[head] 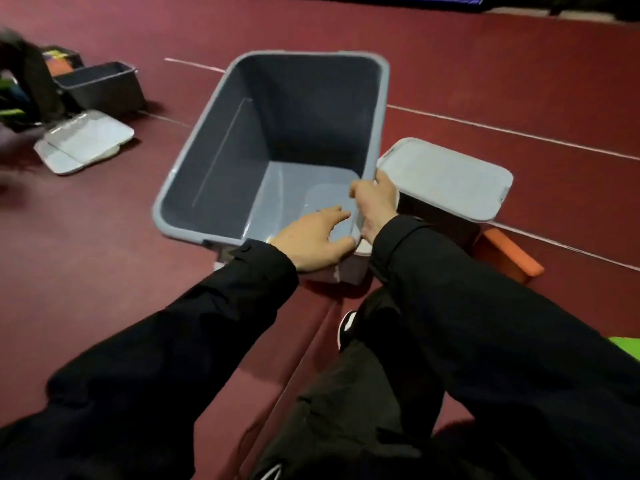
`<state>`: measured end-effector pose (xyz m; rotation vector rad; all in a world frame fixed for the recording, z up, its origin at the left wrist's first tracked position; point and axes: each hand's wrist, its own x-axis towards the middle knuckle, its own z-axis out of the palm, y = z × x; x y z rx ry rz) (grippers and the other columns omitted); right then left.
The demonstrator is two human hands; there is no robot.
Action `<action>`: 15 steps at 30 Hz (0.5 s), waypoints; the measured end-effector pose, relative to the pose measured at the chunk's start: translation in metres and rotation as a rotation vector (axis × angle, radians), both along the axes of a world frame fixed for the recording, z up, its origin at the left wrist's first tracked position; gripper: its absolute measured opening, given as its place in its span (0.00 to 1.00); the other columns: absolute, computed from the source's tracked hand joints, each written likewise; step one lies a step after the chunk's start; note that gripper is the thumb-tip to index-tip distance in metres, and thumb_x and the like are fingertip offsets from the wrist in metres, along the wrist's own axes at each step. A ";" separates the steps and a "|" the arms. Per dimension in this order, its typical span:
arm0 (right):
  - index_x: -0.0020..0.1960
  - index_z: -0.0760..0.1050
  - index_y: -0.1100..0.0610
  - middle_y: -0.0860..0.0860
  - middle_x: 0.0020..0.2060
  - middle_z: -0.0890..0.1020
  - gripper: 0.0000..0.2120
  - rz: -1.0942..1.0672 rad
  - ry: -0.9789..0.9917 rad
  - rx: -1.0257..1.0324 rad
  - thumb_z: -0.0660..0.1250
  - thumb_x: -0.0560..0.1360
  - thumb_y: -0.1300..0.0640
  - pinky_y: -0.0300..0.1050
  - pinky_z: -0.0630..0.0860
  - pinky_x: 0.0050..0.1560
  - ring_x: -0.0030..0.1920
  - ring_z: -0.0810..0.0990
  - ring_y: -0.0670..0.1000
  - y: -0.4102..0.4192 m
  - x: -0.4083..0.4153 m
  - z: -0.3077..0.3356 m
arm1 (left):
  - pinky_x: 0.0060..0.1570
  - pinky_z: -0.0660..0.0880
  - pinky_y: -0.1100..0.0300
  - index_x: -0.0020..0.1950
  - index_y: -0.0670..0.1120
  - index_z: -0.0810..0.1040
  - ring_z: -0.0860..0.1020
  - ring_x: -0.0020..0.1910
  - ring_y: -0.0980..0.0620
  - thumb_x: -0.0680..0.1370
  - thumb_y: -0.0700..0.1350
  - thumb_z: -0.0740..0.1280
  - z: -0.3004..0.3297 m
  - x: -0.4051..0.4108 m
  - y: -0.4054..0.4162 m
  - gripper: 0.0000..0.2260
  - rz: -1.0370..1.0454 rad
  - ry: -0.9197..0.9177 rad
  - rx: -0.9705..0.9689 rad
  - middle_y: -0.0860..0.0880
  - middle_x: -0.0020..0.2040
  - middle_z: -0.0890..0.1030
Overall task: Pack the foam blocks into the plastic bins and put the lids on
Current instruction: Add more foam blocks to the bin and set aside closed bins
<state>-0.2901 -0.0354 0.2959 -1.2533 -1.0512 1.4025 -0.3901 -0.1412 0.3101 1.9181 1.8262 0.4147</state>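
Grey plastic makes up the big open bin (277, 133) in the middle of the dark red floor (104, 254), and nothing lies inside it. Its mouth tips toward the camera, and its near right corner sits over something pale that I cannot make out.

At that near right corner, the right hand (375, 202) curls over the rim, thumb on the inner side, gripping the edge. The left hand (315, 240) lies beside it with fingers spread and nearly straight, reaching over the near rim into the bin (it holds nothing). Both arms wear black sleeves.

Just right of the bin, a second, darker bin (440, 220) stands with a pale grey lid (446, 178) lying on top, set a little askew. An orange foam block (512, 254) lies on the floor at its near right side, touching it. A green block (627, 346) shows at the right edge of the view.

Far left, another open bin (100, 88) stands on the floor with two loose lids (83, 140) stacked near it, and a blurred figure in dark clothes (31, 77) beside them.
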 end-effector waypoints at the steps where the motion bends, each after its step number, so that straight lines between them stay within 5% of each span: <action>1: 0.62 0.77 0.60 0.51 0.38 0.77 0.22 -0.036 0.002 0.051 0.60 0.71 0.72 0.38 0.73 0.35 0.37 0.75 0.50 0.007 0.016 0.009 | 0.73 0.64 0.54 0.79 0.49 0.64 0.67 0.75 0.50 0.80 0.56 0.63 0.003 0.005 0.008 0.28 0.013 0.000 0.035 0.49 0.78 0.66; 5: 0.60 0.79 0.58 0.50 0.41 0.83 0.21 -0.166 -0.037 0.161 0.61 0.69 0.70 0.41 0.78 0.37 0.39 0.81 0.50 0.032 0.097 0.039 | 0.73 0.62 0.53 0.75 0.45 0.70 0.65 0.76 0.45 0.79 0.54 0.66 0.011 0.015 0.056 0.26 0.096 0.065 0.268 0.45 0.76 0.68; 8: 0.61 0.79 0.54 0.54 0.48 0.86 0.23 -0.301 -0.108 0.192 0.63 0.69 0.68 0.49 0.83 0.46 0.44 0.83 0.52 0.045 0.178 0.055 | 0.77 0.57 0.46 0.79 0.45 0.62 0.55 0.79 0.41 0.77 0.59 0.68 0.018 0.029 0.105 0.35 0.203 0.098 0.432 0.42 0.79 0.62; 11: 0.63 0.78 0.53 0.56 0.53 0.85 0.26 -0.409 -0.173 0.172 0.63 0.67 0.68 0.53 0.82 0.52 0.49 0.83 0.54 0.033 0.264 0.061 | 0.77 0.52 0.47 0.81 0.43 0.55 0.53 0.80 0.39 0.76 0.60 0.69 0.017 0.056 0.148 0.41 0.267 0.062 0.404 0.39 0.80 0.57; 15: 0.59 0.77 0.53 0.51 0.47 0.83 0.25 -0.535 -0.172 0.091 0.61 0.68 0.72 0.43 0.79 0.42 0.44 0.81 0.51 -0.006 0.356 0.034 | 0.73 0.60 0.42 0.80 0.45 0.55 0.59 0.78 0.38 0.74 0.59 0.71 -0.010 0.120 0.185 0.42 0.267 0.023 0.301 0.40 0.79 0.60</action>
